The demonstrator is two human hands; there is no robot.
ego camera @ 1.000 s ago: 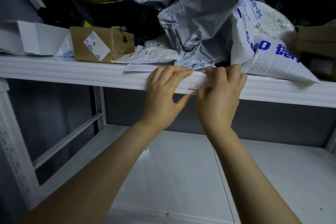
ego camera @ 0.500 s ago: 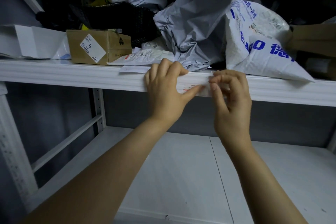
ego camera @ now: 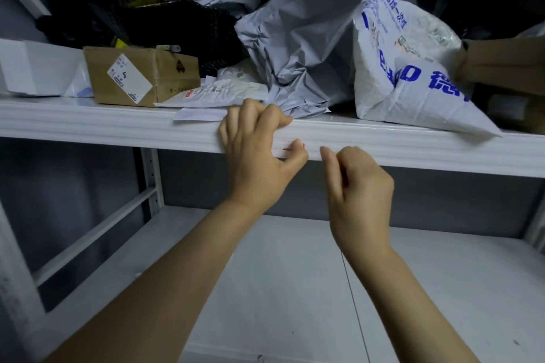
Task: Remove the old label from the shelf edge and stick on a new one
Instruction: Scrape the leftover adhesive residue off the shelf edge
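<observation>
Label of white paper with red print (ego camera: 290,148) lies on the white metal shelf edge (ego camera: 118,130) my left hand (ego camera: 256,156) grips, thumb pinning it; my right hand (ego camera: 359,186) pinches at its right end, on a corner or not I cannot tell, so I should peel slow and low

We record the left hand (ego camera: 256,156) and right hand (ego camera: 361,186) bare; the left forearm (ego camera: 177,274) and right forearm (ego camera: 410,303) are likewise bare, uncovered to the view's lower edge.
</observation>
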